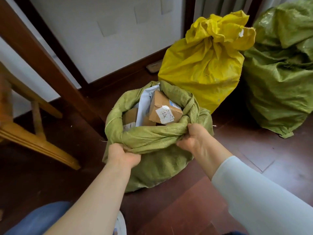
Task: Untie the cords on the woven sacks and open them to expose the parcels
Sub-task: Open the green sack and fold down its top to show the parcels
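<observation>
Both hands are on the near side of the green sack [157, 168], which stands on the dark wooden floor [254, 158] in the middle of the scene. The left hand [122, 157] is clenched on the sack's rolled rim [152, 135] at its near left; its fingers curl under a fold of the woven cloth and its back faces the camera. The right hand [194, 138] grasps the same rim further right, with the fingers hooked over the top of the roll and the thumb side pressed into the bunched fabric. The cloth between the two hands is gathered into a thick twisted band. The sack's mouth stands wide open, its edge turned down all round, and parcels show inside. A brown box [165, 107] with a white label lies tilted at the right, just beyond the right hand. A pale mailer [145, 100] stands on edge beside it, and another box [131, 117] sits low at the left. A pale sleeve [262, 192] covers the right forearm, and the left forearm is bare. Far right of the open sack a yellow sack [203, 68] stands upright, its neck bunched shut. A second green sack [279, 78] slumps just right of it, touching it. A wooden chair [39, 138] stands at the left.
</observation>
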`<action>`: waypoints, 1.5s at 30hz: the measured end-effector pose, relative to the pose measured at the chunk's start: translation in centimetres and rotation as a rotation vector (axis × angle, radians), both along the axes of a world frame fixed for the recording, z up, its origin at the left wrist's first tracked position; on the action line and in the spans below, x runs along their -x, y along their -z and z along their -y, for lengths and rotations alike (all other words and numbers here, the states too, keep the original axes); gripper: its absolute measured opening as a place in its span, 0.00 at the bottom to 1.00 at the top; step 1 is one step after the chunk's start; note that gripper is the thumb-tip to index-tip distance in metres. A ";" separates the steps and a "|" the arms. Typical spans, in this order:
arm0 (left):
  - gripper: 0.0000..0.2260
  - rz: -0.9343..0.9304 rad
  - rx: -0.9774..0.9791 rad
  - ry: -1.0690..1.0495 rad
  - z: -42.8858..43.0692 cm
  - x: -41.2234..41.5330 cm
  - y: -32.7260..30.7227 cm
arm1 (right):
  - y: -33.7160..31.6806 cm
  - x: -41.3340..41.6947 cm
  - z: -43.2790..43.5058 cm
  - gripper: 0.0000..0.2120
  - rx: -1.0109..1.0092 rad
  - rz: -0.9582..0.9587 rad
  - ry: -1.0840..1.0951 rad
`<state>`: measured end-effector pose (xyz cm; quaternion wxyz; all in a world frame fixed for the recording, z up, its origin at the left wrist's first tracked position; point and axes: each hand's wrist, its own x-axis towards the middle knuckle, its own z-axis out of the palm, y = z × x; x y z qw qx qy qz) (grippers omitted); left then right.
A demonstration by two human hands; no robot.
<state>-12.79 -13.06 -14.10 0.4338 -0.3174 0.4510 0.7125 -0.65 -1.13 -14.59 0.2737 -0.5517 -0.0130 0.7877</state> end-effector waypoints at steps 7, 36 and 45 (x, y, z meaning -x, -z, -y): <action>0.13 -0.276 0.416 0.319 1.4 1.8 1.7 | 1.7 -1.1 0.1 0.07 -0.134 0.293 -0.039; 0.20 -0.492 0.910 0.522 0.9 9.5 5.8 | 2.2 -3.5 -2.0 0.13 -0.313 0.639 -0.238; 0.29 -1.279 1.055 1.018 -4.2 9.9 3.5 | 2.0 1.7 -7.5 0.31 -1.121 1.150 -1.021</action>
